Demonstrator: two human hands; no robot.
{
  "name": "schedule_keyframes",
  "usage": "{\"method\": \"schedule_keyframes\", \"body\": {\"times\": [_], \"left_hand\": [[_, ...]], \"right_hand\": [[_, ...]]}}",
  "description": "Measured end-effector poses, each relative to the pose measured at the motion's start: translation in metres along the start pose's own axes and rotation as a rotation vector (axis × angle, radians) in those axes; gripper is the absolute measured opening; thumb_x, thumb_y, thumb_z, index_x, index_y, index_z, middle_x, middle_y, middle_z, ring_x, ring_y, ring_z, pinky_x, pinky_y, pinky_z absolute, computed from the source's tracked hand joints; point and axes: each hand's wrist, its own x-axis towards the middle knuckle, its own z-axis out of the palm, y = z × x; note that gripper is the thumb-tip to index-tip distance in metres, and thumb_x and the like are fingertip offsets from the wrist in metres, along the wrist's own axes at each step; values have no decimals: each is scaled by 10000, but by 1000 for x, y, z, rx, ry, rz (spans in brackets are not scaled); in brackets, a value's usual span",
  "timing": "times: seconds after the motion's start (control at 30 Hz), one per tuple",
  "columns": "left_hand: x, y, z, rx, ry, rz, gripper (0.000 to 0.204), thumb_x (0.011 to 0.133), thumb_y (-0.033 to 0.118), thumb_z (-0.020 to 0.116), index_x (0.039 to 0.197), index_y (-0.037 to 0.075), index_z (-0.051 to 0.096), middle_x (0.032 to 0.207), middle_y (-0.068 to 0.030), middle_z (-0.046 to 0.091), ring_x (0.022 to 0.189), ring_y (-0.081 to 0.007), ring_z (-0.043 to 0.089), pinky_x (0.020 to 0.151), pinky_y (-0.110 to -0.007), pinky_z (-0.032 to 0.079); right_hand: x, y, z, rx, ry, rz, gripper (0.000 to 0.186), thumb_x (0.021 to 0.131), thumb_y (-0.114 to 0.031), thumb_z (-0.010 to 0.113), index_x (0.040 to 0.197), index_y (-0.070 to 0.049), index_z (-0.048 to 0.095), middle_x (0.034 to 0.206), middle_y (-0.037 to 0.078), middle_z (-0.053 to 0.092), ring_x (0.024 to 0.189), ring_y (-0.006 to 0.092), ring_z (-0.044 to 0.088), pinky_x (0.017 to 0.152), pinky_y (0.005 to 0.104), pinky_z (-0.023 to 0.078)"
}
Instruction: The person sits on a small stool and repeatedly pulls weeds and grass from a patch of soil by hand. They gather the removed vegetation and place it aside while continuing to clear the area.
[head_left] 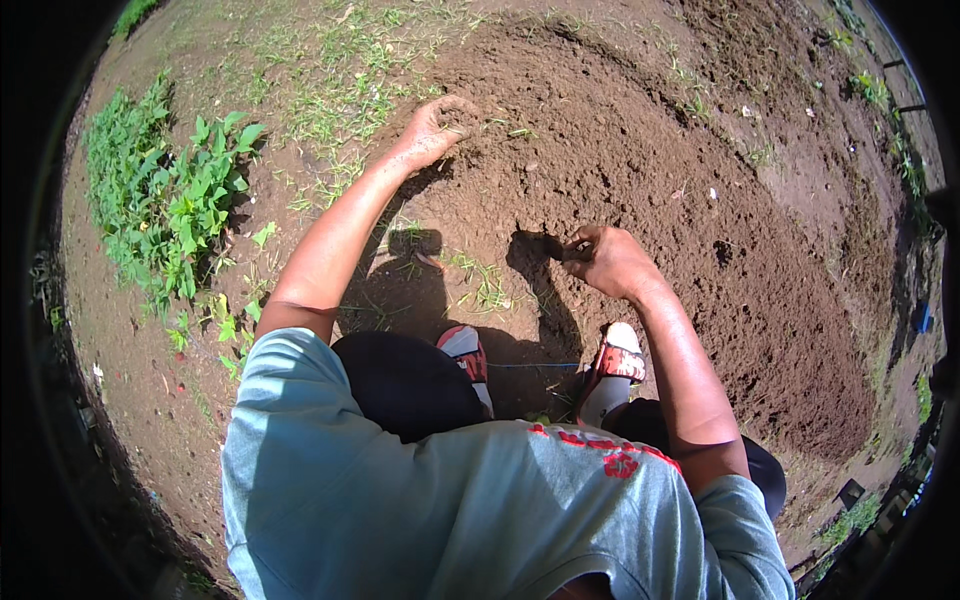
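Note:
My left hand [436, 132] reaches to the edge of a wide patch of loose brown soil [640, 160]. Its thumb and fingers curve apart from each other, with soil showing in the gap. My right hand [612, 264] is over the near part of the same soil, fingers curled in toward the thumb. Whatever those fingers hold, if anything, is hidden. A few green grass blades [518, 131] lie on the soil just right of my left hand. Between my arms, a small tuft of grass [484, 284] sits on the ground.
Leafy green plants [190, 200] grow at the left. Short grass [345, 85] spreads beyond my left arm. My feet, in red patterned slides [622, 358], stand close to the soil's near edge. A thin blue string [535, 365] runs between them. A blue object [922, 318] lies far right.

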Motion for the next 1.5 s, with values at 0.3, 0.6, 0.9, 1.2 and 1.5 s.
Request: {"method": "schedule_keyframes", "body": {"times": [0.3, 0.6, 0.9, 1.2, 1.5], "left_hand": [[37, -1, 24, 284, 60, -388, 662, 1014, 457, 640, 1509, 38, 504, 1518, -238, 542, 1428, -343, 507, 1202, -437, 381], [30, -43, 130, 289, -84, -67, 561, 868, 119, 746, 1396, 245, 606, 1598, -233, 417, 1502, -477, 340, 1227, -516, 335], [24, 24, 22, -253, 246, -210, 705, 999, 246, 717, 1525, -66, 365, 1347, -189, 638, 1221, -218, 596, 1069, -364, 467], [35, -12, 18, 470, -108, -190, 364, 964, 305, 739, 1179, 13, 730, 1138, -188, 724, 1096, -277, 682, 966, -408, 522], [-36, -20, 111, 1085, -591, 468, 412, 869, 71, 707, 1267, 164, 654, 1404, -174, 573, 1378, -409, 504, 1179, -569, 362]], "right_hand": [[3, -7, -4, -78, -33, 46, 372, 887, -334, 792, 1224, -186, 742, 1156, 136, 765, 1126, 292, 717, 1028, 417, 557], [9, -18, 4, -79, -30, -1, 362, 870, -339, 791, 1184, -164, 752, 1113, 137, 772, 1091, 321, 724, 1003, 433, 555], [4, -9, 5, -79, -1, 17, 397, 877, -369, 779, 1225, -183, 737, 1150, 157, 759, 1133, 321, 709, 1025, 432, 552], [2, -12, -1, -78, -1, 13, 403, 884, -372, 779, 1232, -173, 739, 1126, 141, 769, 1116, 311, 718, 1013, 418, 561], [12, -23, 6, -150, -3, 13, 402, 885, -393, 764, 1221, -174, 744, 1133, 146, 766, 1104, 324, 721, 1005, 437, 564]]}}
